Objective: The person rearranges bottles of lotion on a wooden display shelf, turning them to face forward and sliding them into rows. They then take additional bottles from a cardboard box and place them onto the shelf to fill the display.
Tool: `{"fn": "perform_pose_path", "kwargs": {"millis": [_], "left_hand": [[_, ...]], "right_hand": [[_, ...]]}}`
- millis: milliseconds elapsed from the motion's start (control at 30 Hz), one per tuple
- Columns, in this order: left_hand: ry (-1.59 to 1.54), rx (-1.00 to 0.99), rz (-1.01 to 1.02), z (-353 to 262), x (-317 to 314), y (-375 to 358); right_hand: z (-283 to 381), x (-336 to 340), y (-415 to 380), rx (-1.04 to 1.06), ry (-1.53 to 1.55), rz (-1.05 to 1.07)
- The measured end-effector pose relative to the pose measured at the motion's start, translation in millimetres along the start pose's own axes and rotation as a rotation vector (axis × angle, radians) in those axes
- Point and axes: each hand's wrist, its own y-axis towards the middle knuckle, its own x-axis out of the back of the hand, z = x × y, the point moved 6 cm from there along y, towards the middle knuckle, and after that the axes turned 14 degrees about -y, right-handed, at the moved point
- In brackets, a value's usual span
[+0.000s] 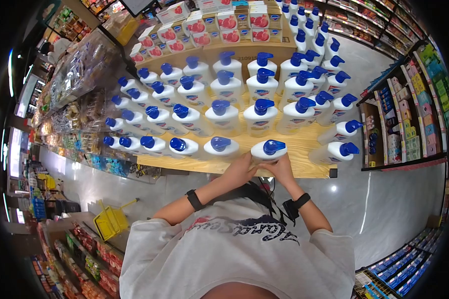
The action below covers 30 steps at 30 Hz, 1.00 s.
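Both my hands are at a white pump bottle with a blue pump top (268, 150) at the front edge of a wooden table (304, 167). My left hand (240, 169) closes on its lower left side, and my right hand (280, 168) on its lower right side. The bottle hides some of my fingertips. Just left of it stands a similar bottle (221, 146). Behind are rows of the same white bottles, among them one (261, 117) directly behind the held one. Two more (335, 152) stand at the right end.
Boxes with red fruit pictures (229, 36) are stacked behind the bottles. Packaged goods (80, 94) fill a display at left. A yellow basket (111, 222) is on the floor at lower left. Shelves (404, 114) stand at right.
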Motion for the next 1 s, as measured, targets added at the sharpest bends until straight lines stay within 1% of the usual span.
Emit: {"fn": "perform_pose_path", "kwargs": {"millis": [67, 167, 267, 367, 467, 533, 567, 633, 733, 767, 833, 867, 933, 1000], "left_hand": [[-0.034, -0.064, -0.028, -10, 7, -8], [0.027, -0.061, -0.054, -14, 14, -20], [0.162, -0.241, 0.002, -34, 24, -35], [0.088, -0.387, -0.155, -55, 45, -54], [0.266, -0.750, -0.422, -79, 78, -70], [0.287, -0.690, -0.619, -83, 95, -70], [0.295, -0.658, -0.716, -83, 102, -70], [0.181, -0.572, -0.715, -79, 110, -57], [-0.002, -0.439, -0.722, -60, 110, -46], [-0.066, -0.390, -0.727, -49, 107, -43], [-0.022, -0.314, -0.677, -33, 98, -37], [-0.002, -0.277, -0.646, -25, 93, -34], [-0.006, -0.273, -0.698, -11, 91, -30], [-0.019, -0.270, -0.754, -3, 92, -27]], "right_hand": [[-10, -7, 4, 0.028, -0.009, 0.020], [-22, -14, 6, 0.030, -0.044, 0.042], [-19, -16, 10, 0.023, -0.069, 0.092], [-2, -13, 11, 0.048, -0.077, 0.087], [-5, -17, 13, 0.059, -0.092, 0.062], [-19, -23, 15, 0.064, -0.140, 0.021], [-24, -25, 16, 0.063, -0.115, 0.063], [-33, -28, 19, 0.062, -0.062, 0.142], [-14, -6, 12, 0.085, -0.036, 0.061], [3, 7, 7, 0.087, -0.124, 0.026], [48, 40, -7, 0.084, -0.298, -0.048], [66, 59, -16, 0.137, -0.411, -0.155], [96, 90, -36, 0.237, -0.641, -0.373], [105, 123, -50, 0.295, -0.865, -0.633]]}}
